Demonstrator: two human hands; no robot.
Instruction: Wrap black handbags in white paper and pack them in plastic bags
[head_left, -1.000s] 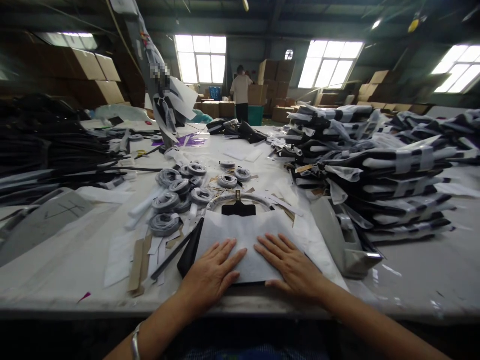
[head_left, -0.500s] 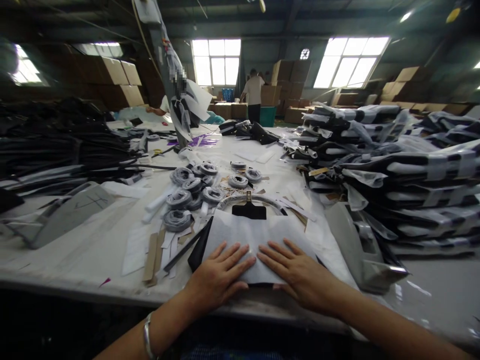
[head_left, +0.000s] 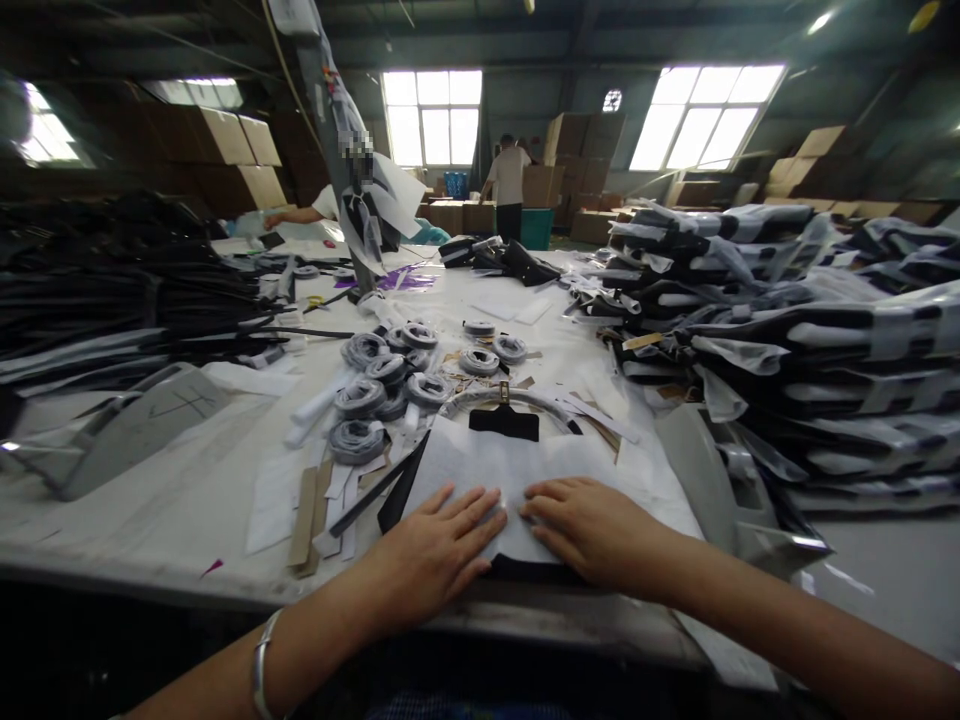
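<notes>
My left hand (head_left: 433,551) lies flat with fingers spread on a white sheet of paper (head_left: 501,468) at the near edge of the table. My right hand (head_left: 586,527) rests beside it on the same sheet, its fingers curled down with the tips pressing the paper. The two hands almost touch. Under the paper lies a black flat item (head_left: 504,421) with a small metal clip and a light strap looped behind it; only its top and left edge show.
Several grey tape rolls (head_left: 360,397) lie past the paper. Stacks of black-and-white wrapped items (head_left: 810,340) fill the right, and dark flat pieces (head_left: 112,290) pile up at the left. A person (head_left: 508,195) stands far back among cardboard boxes. Another person's arm (head_left: 296,215) reaches in far left.
My right hand has slid left toward my left hand and its fingers have curled from flat. My head has shifted slightly; the left hand stays flat.
</notes>
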